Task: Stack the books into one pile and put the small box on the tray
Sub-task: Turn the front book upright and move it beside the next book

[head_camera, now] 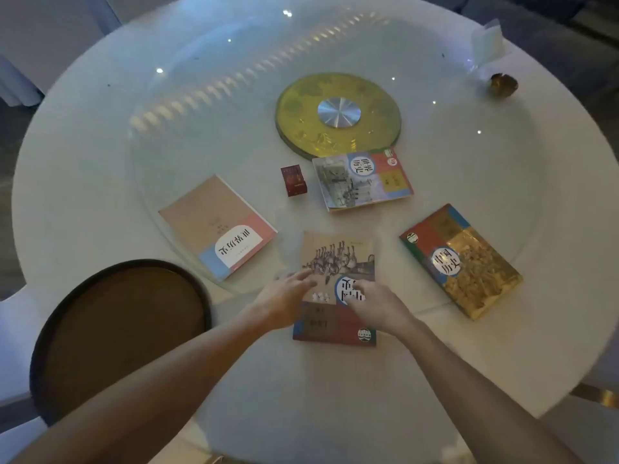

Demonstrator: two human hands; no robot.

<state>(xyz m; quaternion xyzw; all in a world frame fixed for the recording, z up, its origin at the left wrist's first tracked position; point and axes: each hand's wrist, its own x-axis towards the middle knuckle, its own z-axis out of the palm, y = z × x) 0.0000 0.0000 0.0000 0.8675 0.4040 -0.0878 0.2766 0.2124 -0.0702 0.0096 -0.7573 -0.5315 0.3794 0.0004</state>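
White round bench carries four books apart. We rest our left hand and right hand, fingers spread, gripping nothing, on the horse-cover book; small dark-red box stands upright beyond.

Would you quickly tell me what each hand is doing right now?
Left hand: open, fingers spread on the nearest book, gripping nothing.
Right hand: open, lying on the same book, gripping nothing.

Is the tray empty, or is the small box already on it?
Empty. The tray shows only its bare brown inside; the small box stands on the table, beyond the books.
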